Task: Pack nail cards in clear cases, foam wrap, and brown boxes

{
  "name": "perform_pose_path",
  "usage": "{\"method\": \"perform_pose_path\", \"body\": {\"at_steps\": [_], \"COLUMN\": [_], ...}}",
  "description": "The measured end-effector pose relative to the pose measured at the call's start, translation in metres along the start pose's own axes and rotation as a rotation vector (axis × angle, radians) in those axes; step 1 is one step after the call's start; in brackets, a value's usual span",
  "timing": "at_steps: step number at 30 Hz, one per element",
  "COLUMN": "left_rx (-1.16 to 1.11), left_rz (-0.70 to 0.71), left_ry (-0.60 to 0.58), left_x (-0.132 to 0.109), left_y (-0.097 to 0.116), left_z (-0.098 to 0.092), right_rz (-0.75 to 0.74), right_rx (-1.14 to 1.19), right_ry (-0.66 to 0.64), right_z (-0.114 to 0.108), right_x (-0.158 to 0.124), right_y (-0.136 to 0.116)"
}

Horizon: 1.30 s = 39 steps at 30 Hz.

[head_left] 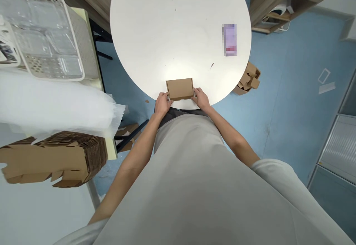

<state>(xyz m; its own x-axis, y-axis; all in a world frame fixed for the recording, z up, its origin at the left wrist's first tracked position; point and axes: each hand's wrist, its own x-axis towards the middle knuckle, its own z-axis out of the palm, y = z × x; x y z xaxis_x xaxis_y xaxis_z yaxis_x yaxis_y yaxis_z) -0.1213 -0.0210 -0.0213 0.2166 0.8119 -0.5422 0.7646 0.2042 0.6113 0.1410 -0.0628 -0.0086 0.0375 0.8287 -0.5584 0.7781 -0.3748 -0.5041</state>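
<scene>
A small brown cardboard box (180, 88) with its lid down lies near the front edge of the round white table (155, 22). My left hand (163, 104) grips its left front corner, fingers curled at the side and thumb at the front. At the opposite corner, my right hand (201, 98) holds the box the same way, fingertips against the right side. Both hands rest close to the table's rim, just in front of my body.
A blurred purple packet (230, 40) lies on the table's right. Left, a side table holds a white basket (80, 52) of clear plastic containers, white wrapping sheets (55, 104) and stacked flat cardboard (55, 159). A carton of cardboard scraps (247, 78) stands on the floor at right.
</scene>
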Motion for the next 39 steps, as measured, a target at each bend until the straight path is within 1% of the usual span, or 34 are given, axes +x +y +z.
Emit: {"method": "perform_pose_path", "body": {"at_steps": [3, 5, 7, 10, 12, 15, 20, 23, 25, 29, 32, 35, 39], "left_rx": [-0.046, -0.091, -0.125, -0.15, -0.157, -0.172, -0.314, -0.399, -0.436, -0.47, -0.459, -0.435, -0.399], "left_rz": [-0.019, -0.008, 0.013, -0.001, -0.042, -0.102, -0.139, -0.144, -0.161, -0.215, -0.214, -0.219, -0.244], "left_ry": [0.041, 0.063, 0.083, 0.119, 0.133, 0.151, 0.163, 0.146, 0.124, 0.083, 0.097, 0.102, 0.145], "left_x": [-0.004, -0.011, -0.019, -0.026, -0.025, -0.014, 0.009, 0.018, 0.021, 0.021, 0.015, 0.006, 0.006], "left_y": [0.008, 0.013, 0.017, 0.025, 0.03, 0.033, 0.026, 0.022, 0.022, 0.028, 0.034, 0.039, 0.045], "left_z": [-0.01, -0.019, -0.029, -0.037, -0.037, -0.03, -0.018, -0.016, -0.019, -0.028, -0.033, -0.031, -0.027], "right_rz": [-0.007, -0.023, -0.026, 0.018, 0.051, 0.102, 0.187, 0.203, 0.212, 0.237, 0.188, 0.15, 0.171], "right_rx": [0.15, 0.281, 0.356, 0.32, 0.29, 0.317, 0.488, 0.529, 0.534, 0.484, 0.476, 0.487, 0.572], "right_ry": [0.01, 0.024, 0.051, 0.066, 0.039, 0.006, 0.034, 0.034, 0.033, 0.01, 0.001, 0.005, -0.004], "right_z": [-0.008, -0.02, -0.035, -0.054, -0.059, -0.057, -0.044, -0.04, -0.04, -0.045, -0.046, -0.044, -0.039], "right_x": [-0.003, -0.009, -0.015, -0.021, -0.019, -0.012, 0.0, 0.004, 0.005, 0.004, -0.003, -0.009, -0.007], "right_y": [-0.011, -0.017, -0.021, -0.025, -0.026, -0.024, -0.017, -0.016, -0.016, -0.018, -0.016, -0.012, -0.012]}}
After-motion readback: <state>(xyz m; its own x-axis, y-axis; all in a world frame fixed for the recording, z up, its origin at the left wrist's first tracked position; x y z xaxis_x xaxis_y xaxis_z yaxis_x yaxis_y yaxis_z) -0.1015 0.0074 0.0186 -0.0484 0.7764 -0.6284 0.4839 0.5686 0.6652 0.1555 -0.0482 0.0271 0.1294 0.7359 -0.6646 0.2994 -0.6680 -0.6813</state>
